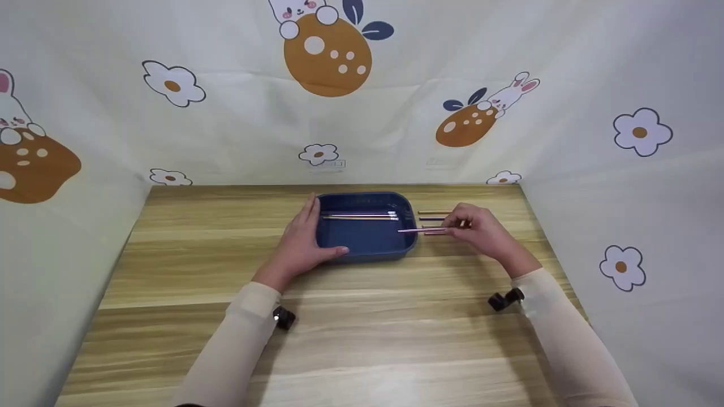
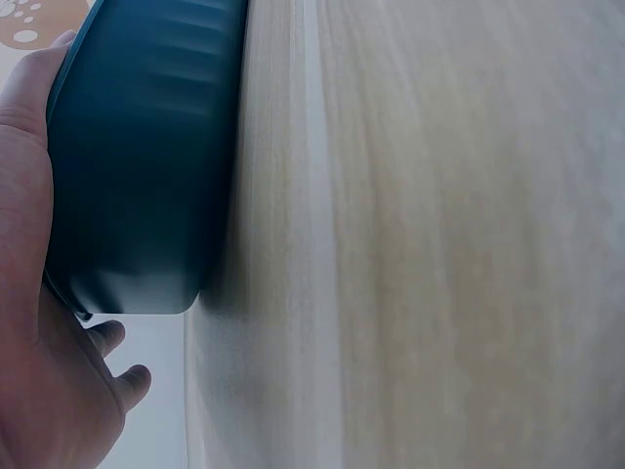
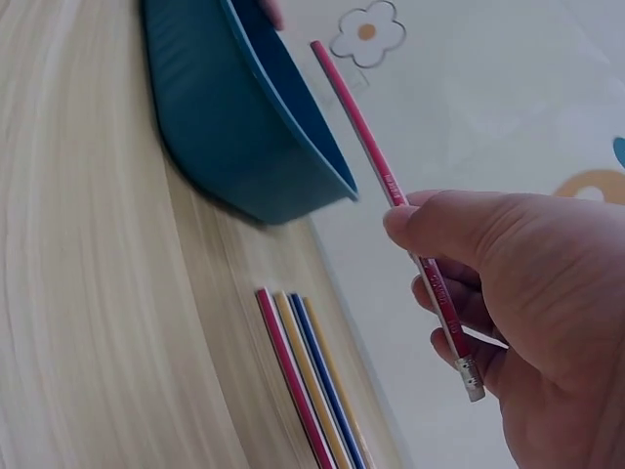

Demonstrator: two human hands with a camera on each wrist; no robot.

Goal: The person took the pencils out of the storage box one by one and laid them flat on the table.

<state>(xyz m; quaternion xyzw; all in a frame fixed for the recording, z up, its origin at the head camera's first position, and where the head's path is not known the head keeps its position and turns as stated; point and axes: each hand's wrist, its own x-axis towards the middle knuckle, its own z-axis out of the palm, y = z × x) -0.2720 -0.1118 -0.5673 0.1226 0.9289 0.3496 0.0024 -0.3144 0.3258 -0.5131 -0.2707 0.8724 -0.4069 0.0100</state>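
A blue rectangular container (image 1: 367,256) with rounded corners stands on the table, with several pencils (image 1: 362,216) lying along its far side inside. My left hand (image 1: 302,237) holds the container's left end, thumb along the front rim and fingers at the left side. Between thumb and fingers, my right hand (image 1: 478,229) pinches a red pencil (image 3: 366,137), whose silver-ferruled eraser end sticks out behind the fingers. In the head view that pencil's far end reaches over the container's right rim. Below the right hand, several pencils (image 3: 311,381) in red, yellow and blue lie side by side on the table.
The wood-grain table (image 1: 362,328) stretches towards me in front of the container. A pale cloth (image 1: 237,130) printed with rabbits and flowers hangs behind the table and along both sides. Each wrist carries a small black camera (image 1: 284,318).
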